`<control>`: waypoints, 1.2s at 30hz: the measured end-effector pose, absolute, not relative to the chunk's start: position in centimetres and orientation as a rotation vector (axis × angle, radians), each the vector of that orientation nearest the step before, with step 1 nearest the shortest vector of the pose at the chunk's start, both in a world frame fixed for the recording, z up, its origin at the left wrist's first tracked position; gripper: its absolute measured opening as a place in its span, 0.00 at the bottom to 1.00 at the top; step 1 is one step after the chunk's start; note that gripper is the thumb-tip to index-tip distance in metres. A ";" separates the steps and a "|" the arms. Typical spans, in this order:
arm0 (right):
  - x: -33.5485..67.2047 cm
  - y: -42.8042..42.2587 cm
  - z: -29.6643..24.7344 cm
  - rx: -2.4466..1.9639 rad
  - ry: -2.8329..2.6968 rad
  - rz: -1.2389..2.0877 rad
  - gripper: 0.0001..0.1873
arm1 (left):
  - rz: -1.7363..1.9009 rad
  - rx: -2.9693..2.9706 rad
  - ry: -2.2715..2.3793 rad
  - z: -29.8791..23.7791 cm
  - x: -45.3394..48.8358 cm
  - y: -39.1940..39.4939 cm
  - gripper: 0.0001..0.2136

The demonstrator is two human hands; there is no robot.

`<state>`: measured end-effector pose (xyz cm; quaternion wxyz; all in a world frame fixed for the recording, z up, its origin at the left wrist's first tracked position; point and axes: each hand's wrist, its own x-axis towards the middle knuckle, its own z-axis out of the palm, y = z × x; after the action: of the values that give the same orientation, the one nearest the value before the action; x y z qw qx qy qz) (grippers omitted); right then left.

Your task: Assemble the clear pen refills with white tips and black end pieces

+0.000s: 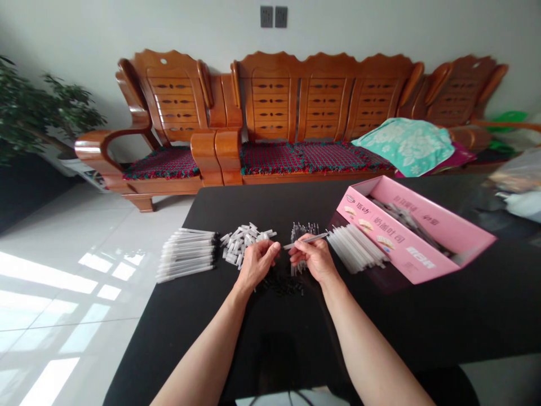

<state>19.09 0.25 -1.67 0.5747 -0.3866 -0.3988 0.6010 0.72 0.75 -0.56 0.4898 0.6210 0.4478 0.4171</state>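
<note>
My right hand (316,258) pinches a slim clear pen barrel (316,237) that slants across the fingers, its left end toward the other hand. My left hand (257,260) is closed, thumb against the fingers; whatever it may hold is hidden. Just beyond the left hand lies a heap of whitish pen caps (242,239). Dark-tipped pen refills (303,228) lie behind and under the right hand. Small black plugs (285,285) are scattered between my wrists. A row of clear pen barrels (357,249) rests to the right, and pens with black ends (188,254) lie in a row at left.
A pink box (406,248) with greyish contents stands on the right of the black table (190,338). Beyond the table are wooden seats (296,101) with a turquoise cloth (409,144). Plastic bags (522,186) sit at far right, a plant (51,107) at left.
</note>
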 end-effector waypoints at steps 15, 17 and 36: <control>18.9 0.1 -1.5 -0.907 -0.944 1.418 0.11 | 0.959 1.548 1.072 -0.5 0.7 0.7 0.20; 18.9 0.1 -1.4 -0.910 -0.942 1.420 0.12 | 0.971 1.526 1.061 -0.6 0.7 0.7 0.18; 19.0 0.2 -1.4 -0.904 -0.949 1.429 0.11 | 0.985 1.451 1.053 -0.6 0.9 0.6 0.19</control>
<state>18.98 0.19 -1.44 0.5657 -0.3845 -0.4037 0.6076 0.89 0.63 -0.56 0.5211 0.6053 0.4393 0.4112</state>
